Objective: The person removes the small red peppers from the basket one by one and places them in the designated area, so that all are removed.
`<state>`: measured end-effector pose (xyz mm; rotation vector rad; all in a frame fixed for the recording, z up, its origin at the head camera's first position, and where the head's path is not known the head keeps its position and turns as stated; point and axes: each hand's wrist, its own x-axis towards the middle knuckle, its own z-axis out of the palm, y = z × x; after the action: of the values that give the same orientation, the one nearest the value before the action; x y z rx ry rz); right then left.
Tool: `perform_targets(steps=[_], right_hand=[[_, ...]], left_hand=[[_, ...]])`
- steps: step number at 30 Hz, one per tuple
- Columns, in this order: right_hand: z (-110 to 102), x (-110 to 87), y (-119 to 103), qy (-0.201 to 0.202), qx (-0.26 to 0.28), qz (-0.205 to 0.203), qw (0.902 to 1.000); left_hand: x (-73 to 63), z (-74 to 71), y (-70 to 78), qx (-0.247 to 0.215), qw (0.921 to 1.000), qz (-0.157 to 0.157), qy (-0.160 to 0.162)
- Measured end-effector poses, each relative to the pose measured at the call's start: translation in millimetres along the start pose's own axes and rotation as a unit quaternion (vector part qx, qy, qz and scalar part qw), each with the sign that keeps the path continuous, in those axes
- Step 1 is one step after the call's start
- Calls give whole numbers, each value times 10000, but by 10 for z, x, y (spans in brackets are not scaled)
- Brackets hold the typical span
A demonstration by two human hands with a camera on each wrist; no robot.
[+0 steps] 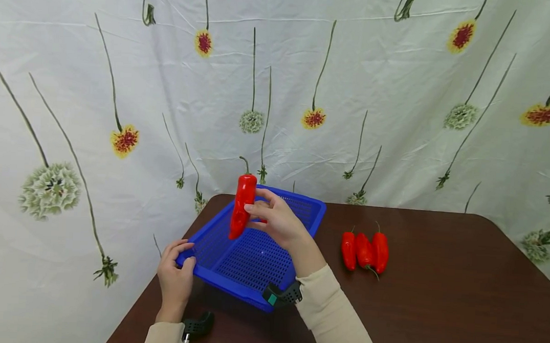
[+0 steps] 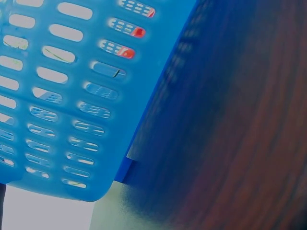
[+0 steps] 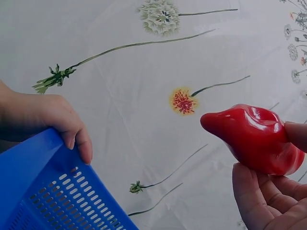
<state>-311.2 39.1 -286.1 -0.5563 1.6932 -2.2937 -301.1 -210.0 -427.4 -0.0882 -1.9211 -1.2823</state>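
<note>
My right hand [image 1: 279, 220] pinches a red chili pepper [image 1: 243, 203] between thumb and fingers, stem up, over a blue plastic basket [image 1: 233, 287]. Close up in the right wrist view, the pepper [image 3: 254, 136] looks glossy and dented, its narrow end pointing left. With its fingers over the rim, my left hand [image 1: 175, 279] grips the basket's left corner; the right wrist view also shows this hand [image 3: 53, 117]. Through the slots of the basket wall [image 2: 57, 108], the left wrist view shows small bits of red. Another bit of red [image 1: 262, 221] peeks out behind my right fingers.
Three red chili peppers [image 1: 364, 251] lie side by side on the dark brown table [image 1: 445, 291], right of the basket. A white cloth [image 1: 398, 85] printed with flowers hangs behind the table. Both wrists wear black bands, the right one [image 1: 290, 293] close over the basket's front rim.
</note>
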Motion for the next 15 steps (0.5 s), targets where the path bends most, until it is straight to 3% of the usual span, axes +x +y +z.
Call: perform_targets(steps=[15], right_hand=[[-312, -220, 11, 235, -197, -134, 9994]], left_hand=[[-1, 9, 12, -5, 10000, -15, 16]])
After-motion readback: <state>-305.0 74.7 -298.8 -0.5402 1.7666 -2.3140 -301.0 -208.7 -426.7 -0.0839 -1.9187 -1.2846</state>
